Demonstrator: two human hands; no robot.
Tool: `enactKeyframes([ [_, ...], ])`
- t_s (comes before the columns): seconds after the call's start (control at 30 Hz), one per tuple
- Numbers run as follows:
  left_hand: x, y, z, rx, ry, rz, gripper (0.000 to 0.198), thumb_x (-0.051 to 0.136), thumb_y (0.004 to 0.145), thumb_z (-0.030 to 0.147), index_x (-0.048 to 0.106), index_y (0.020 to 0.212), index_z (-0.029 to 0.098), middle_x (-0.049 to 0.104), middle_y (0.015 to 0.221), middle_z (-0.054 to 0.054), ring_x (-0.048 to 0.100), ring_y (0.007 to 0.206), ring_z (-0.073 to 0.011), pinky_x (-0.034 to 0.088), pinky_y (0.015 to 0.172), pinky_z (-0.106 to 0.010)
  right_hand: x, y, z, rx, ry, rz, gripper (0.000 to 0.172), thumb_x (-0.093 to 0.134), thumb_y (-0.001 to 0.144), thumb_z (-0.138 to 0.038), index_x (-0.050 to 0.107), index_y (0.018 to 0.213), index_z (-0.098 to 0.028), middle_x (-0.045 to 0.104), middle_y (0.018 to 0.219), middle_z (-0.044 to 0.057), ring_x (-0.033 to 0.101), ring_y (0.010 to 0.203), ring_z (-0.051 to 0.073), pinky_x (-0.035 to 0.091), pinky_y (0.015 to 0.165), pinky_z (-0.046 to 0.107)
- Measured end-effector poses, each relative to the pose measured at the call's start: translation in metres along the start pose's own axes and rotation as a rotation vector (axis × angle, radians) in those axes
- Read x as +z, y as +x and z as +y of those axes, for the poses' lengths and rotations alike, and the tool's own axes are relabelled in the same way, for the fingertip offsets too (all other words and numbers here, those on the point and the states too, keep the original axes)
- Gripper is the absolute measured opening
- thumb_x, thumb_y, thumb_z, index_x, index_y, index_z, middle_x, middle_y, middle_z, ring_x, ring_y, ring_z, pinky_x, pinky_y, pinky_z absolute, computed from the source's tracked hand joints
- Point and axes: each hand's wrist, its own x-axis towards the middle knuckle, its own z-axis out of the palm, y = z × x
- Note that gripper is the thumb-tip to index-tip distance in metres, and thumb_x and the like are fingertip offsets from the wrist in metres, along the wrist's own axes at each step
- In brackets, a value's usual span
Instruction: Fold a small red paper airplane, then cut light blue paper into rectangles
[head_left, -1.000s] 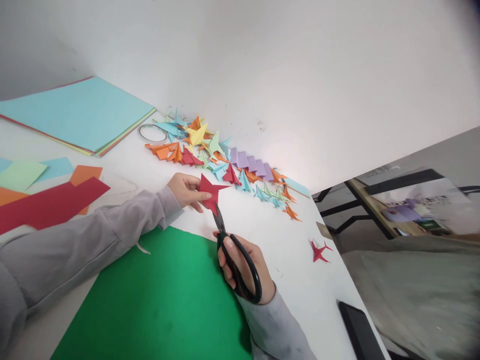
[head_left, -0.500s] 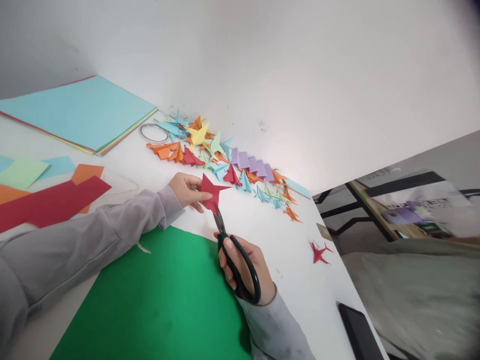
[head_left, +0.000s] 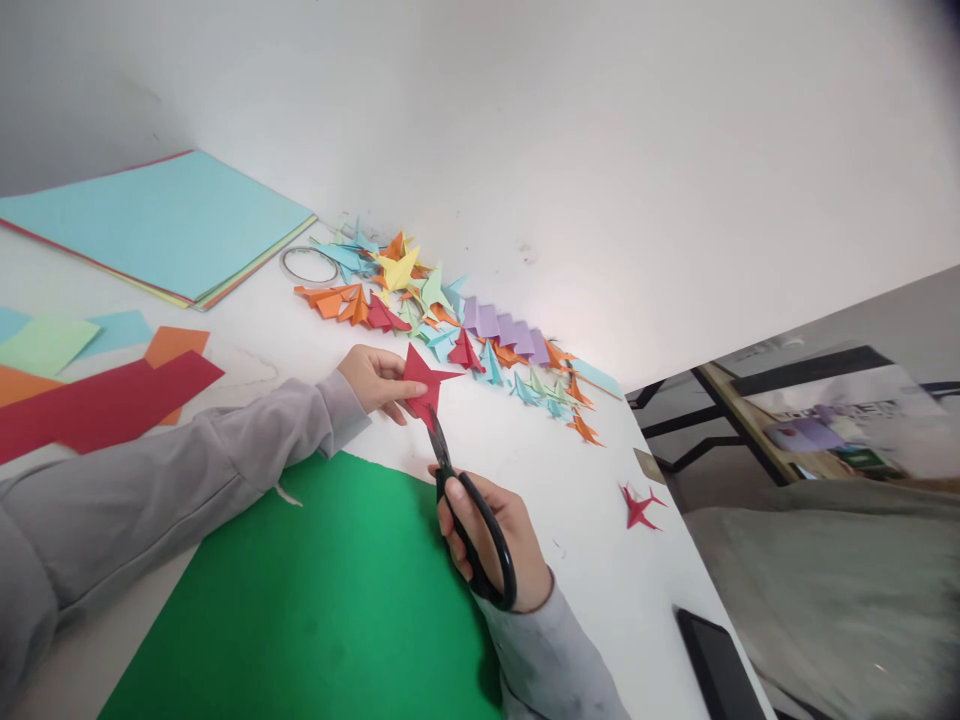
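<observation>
Red paper (head_left: 426, 377) pinched in left hand (head_left: 370, 380) — beyond right hand (head_left: 520, 538), wrapped around scissors (head_left: 442, 450).

I can read no writing anywhere; the dark marks (head_left: 879, 409) on the white surface (head_left: 911, 440) at right are blurred.

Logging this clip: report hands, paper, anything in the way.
Left hand pinching red paper. Right hand holding scissors, blades at paper's lower part. No obstruction visible between them.
</observation>
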Motion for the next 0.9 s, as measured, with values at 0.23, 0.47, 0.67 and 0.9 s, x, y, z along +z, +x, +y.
enactKeyframes([
  [0.23, 0.0011, 0.0006, 0.0002, -0.035, -0.013, 0.004, 0.020, 0.079, 0.052, 0.014, 0.064, 0.062, 0.008, 0.066, 0.051, -0.006, 0.061, 0.043, -0.0156, 0.050, 0.037, -0.023, -0.0004, 0.0003, 0.0015, -0.001, -0.004, -0.007, 0.057, 0.059, 0.071, -0.059, 0.062, 0.100, -0.010, 0.046, 0.043, -0.007, 0.032, 0.024, 0.003, 0.024, 0.022, 0.015],
  [0.47, 0.0007, 0.0019, -0.0003, -0.051, -0.023, 0.007, 0.018, 0.078, 0.052, 0.012, 0.063, 0.063, 0.007, 0.066, 0.050, -0.006, 0.061, 0.042, -0.0162, 0.050, 0.037, -0.023, -0.0012, 0.0003, 0.0018, 0.002, -0.008, -0.003, 0.057, 0.060, 0.070, -0.058, 0.063, 0.102, -0.011, 0.047, 0.045, -0.007, 0.032, 0.024, 0.003, 0.024, 0.022, 0.015],
  [0.67, 0.0002, 0.0024, -0.0013, -0.049, -0.023, 0.013, 0.012, 0.074, 0.057, 0.008, 0.063, 0.062, 0.007, 0.066, 0.050, -0.007, 0.061, 0.041, -0.0162, 0.050, 0.036, -0.023, -0.0006, 0.0004, 0.0016, 0.000, -0.017, -0.005, 0.059, 0.060, 0.071, -0.058, 0.062, 0.104, -0.009, 0.046, 0.044, -0.007, 0.032, 0.024, 0.002, 0.023, 0.022, 0.015],
  [0.9, 0.0009, 0.0018, 0.0008, -0.095, -0.052, 0.016, 0.008, 0.070, 0.061, 0.004, 0.063, 0.062, 0.007, 0.066, 0.050, -0.007, 0.062, 0.041, -0.0168, 0.050, 0.036, -0.022, -0.0012, -0.0007, 0.0020, -0.005, -0.009, -0.001, 0.059, 0.061, 0.070, -0.057, 0.061, 0.105, -0.010, 0.045, 0.045, -0.007, 0.032, 0.025, 0.003, 0.024, 0.022, 0.015],
])
